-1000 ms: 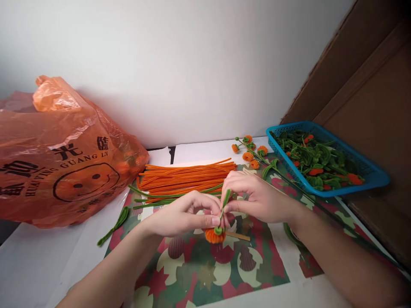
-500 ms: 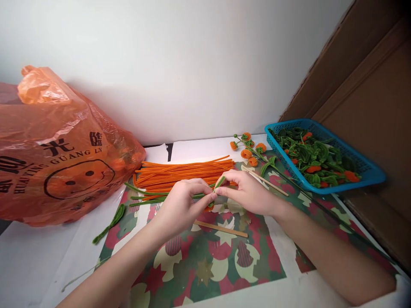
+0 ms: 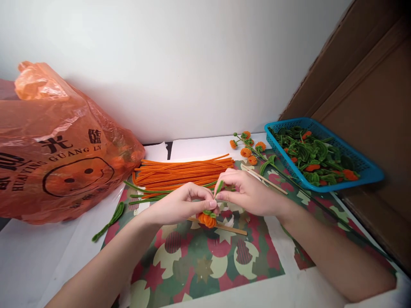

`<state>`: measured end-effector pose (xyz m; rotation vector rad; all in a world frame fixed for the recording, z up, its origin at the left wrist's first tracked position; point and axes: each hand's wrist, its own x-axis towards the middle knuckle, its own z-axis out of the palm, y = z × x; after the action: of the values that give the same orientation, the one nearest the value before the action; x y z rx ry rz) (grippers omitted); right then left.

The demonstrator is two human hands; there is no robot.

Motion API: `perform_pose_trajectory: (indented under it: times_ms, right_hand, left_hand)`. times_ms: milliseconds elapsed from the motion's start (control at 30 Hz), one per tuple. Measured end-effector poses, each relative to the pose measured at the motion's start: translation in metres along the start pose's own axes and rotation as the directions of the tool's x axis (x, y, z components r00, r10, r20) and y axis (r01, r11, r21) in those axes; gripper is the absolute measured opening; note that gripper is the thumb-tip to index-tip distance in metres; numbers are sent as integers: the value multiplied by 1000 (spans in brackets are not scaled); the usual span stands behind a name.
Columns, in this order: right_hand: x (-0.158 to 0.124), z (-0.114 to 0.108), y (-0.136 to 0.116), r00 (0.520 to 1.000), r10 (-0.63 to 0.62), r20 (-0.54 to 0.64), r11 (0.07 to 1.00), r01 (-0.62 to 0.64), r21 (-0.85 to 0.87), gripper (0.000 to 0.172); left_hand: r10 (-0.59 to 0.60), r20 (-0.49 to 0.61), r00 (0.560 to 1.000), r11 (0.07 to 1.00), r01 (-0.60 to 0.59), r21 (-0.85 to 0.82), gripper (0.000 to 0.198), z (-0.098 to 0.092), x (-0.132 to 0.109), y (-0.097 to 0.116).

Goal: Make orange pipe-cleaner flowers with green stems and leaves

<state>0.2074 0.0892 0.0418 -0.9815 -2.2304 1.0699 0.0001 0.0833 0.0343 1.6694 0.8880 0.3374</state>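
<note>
Head view, dial centred on the grip: left hand, from 8 o'clock, is pinching the orange flower near its base; right hand, from 4, is clamping its green stem. Flower is hanging at 7. Patterned surface is carrying orange strips at 10; white wall is standing at 12.

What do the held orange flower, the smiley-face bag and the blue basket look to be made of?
Orange flower: probably pipe cleaner, matte, judging by its fuzzy-looking, ridged loops.
Smiley-face bag: thin plastic film, glossy; it is see-through, creased and catches highlights.
Blue basket: likely molded plastic, slightly shiny, with perforated walls and a smooth rim.
</note>
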Motion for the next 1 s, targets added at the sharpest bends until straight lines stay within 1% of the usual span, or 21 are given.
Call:
perform_pose_trajectory:
  times_ms: [33, 67, 100, 133, 167, 200, 233, 267, 300, 367, 500, 600, 733, 867, 933, 1000]
  right_hand:
    - [0, 2, 0, 999, 20, -33, 1000, -21, -10, 14]
    - [1, 5, 1, 996, 49, -69, 999, -51, -18, 15]
    - [2, 7, 1, 991, 83, -105, 996, -86, -25, 15]
    - [2, 10, 2, 983, 118, -137, 992, -123, -28, 15]
    - [3, 12, 2, 976, 151, -160, 987, -158, -29, 15]
    - [3, 14, 3, 968, 179, -174, 982, -187, -27, 15]
    - [3, 16, 3, 962, 203, -182, 977, -211, -24, 16]
    - [3, 17, 4, 958, 219, -185, 974, -226, -19, 17]
    - [3, 18, 4, 957, 227, -182, 972, -233, -14, 18]
    - [2, 17, 5, 962, 220, -162, 974, -224, -8, 18]
    - [0, 6, 4, 985, 148, -83, 988, -152, -35, 11]
    - [-1, -3, 4, 996, 79, -50, 996, -82, -46, 10]
    - [-1, -8, 4, 997, 69, -19, 998, -69, -3, 10]
    - [-1, -10, 4, 996, 84, 11, 995, -84, 46, 10]
    - [-1, -9, 3, 996, 91, 17, 994, -92, 65, 10]
    - [-1, -7, 1, 994, 110, -8, 992, -109, 68, 12]
  left_hand:
    - [12, -75, 997, 997, -7, 72, 33, 2, 0, 1]
    - [41, -167, 985, 989, -15, 149, 29, 5, 0, 1]
    - [88, -268, 960, 974, -26, 226, 24, 9, 0, 2]
    - [138, -353, 926, 954, -28, 299, 21, 12, 0, 3]
    - [185, -433, 882, 936, -24, 352, 21, 16, 0, 3]
    - [230, -516, 826, 925, -21, 379, 21, 19, 0, 3]
    - [251, -564, 787, 920, -13, 392, 21, 22, -1, 2]
    - [260, -590, 764, 918, -6, 396, 20, 24, -1, 2]
    - [254, -600, 758, 922, -2, 388, 19, 25, -1, 1]
    - [203, -576, 792, 943, 1, 333, 18, 25, -2, 0]
    - [49, -460, 887, 995, -6, 96, 27, 19, -3, 1]
    - [-15, -379, 925, 999, 1, -39, 29, 15, -3, 4]
    - [-40, -288, 957, 988, -5, -153, 28, 12, -4, 7]
    - [-11, -219, 976, 975, -38, -218, 26, 9, -4, 5]
    - [5, -212, 977, 978, -49, -203, 25, 9, -4, 4]
    - [32, -251, 968, 991, -63, -119, 24, 9, -4, 4]
